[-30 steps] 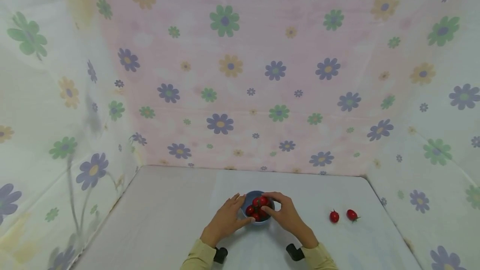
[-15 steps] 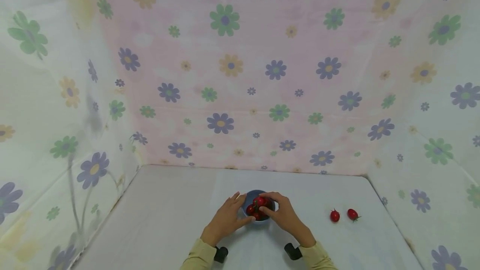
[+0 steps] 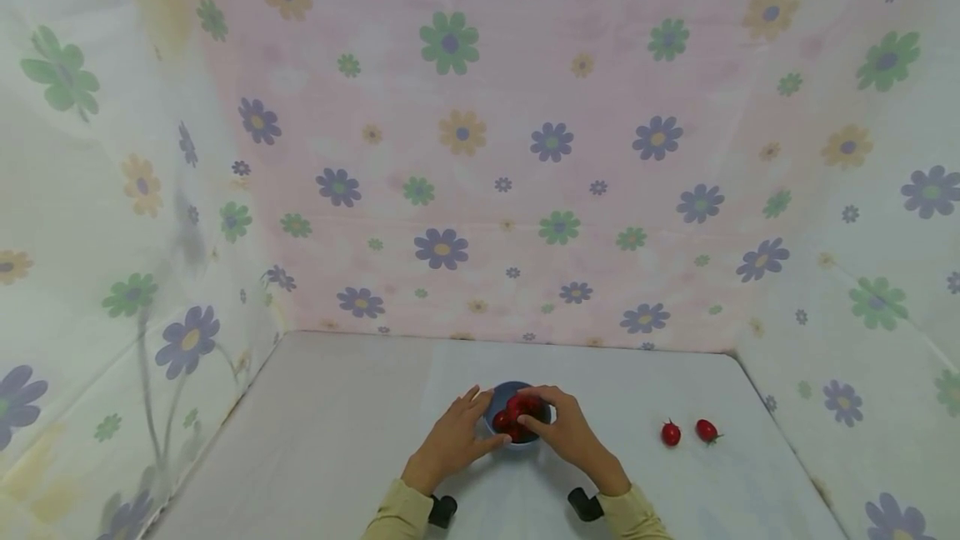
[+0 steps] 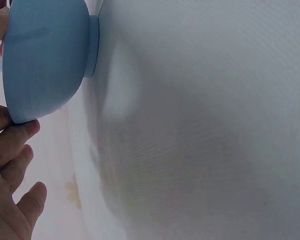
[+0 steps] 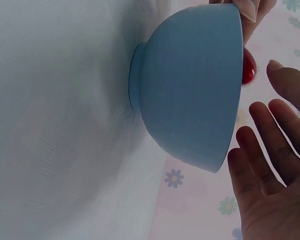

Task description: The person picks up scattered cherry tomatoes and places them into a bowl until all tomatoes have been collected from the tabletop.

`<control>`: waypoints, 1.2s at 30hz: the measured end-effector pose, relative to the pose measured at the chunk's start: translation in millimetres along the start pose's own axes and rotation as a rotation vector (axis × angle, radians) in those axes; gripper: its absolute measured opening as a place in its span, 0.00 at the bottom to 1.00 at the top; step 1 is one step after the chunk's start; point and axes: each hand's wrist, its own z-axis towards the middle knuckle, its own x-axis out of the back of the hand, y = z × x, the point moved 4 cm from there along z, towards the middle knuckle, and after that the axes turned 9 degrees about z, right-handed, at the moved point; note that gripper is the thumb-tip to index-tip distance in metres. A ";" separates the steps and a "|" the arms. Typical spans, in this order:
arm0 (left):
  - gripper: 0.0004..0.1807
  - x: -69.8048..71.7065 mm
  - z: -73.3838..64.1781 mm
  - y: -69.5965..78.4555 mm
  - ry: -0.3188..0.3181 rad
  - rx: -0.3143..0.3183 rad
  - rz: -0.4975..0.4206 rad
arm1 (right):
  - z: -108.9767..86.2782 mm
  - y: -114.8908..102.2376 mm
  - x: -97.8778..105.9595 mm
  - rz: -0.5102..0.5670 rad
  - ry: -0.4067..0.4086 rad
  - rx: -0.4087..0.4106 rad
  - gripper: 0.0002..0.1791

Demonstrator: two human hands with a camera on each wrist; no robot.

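Observation:
A blue bowl [image 3: 501,395] stands on the white table, with several red cherry tomatoes [image 3: 501,420] piled in it. My left hand [image 3: 452,433] holds the bowl from its left side. In the left wrist view the thumb is at the near rim, and fingertips [image 4: 32,127] touch the outside farther round. My right hand [image 3: 572,433] reaches over the right rim, close above the tomatoes. The right wrist view has its thumb and fingers [image 5: 262,150] spread apart, with one cherry tomato [image 5: 249,66] showing above the rim. The bowl hides the others there.
Two cherry tomatoes lie on the table to the right of the bowl, one nearer [image 3: 671,433] and one farther right [image 3: 707,431]. Flower-printed cloth walls [image 3: 495,223] enclose the table [image 3: 360,432] at the back and both sides.
The tomatoes under my right hand have shifted left in the bowl and now look blurred. My right fingertips have moved slightly left. My left hand and the bowl have stayed in place.

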 end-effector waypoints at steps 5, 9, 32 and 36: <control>0.46 1.7 0.0 0.4 -0.005 0.002 0.006 | -0.5 -1.8 2.0 0.028 0.006 -0.015 0.21; 0.47 3.3 -1.0 0.8 -0.010 0.005 0.007 | -2.9 -2.6 4.6 0.039 0.019 -0.013 0.22; 0.49 -1.1 -2.1 0.8 -0.027 0.052 -0.039 | -59.4 -15.7 51.3 -0.079 0.164 -0.205 0.23; 0.48 -0.9 -1.6 0.6 -0.022 0.045 -0.043 | -75.5 -16.5 68.7 -0.156 0.203 -0.243 0.23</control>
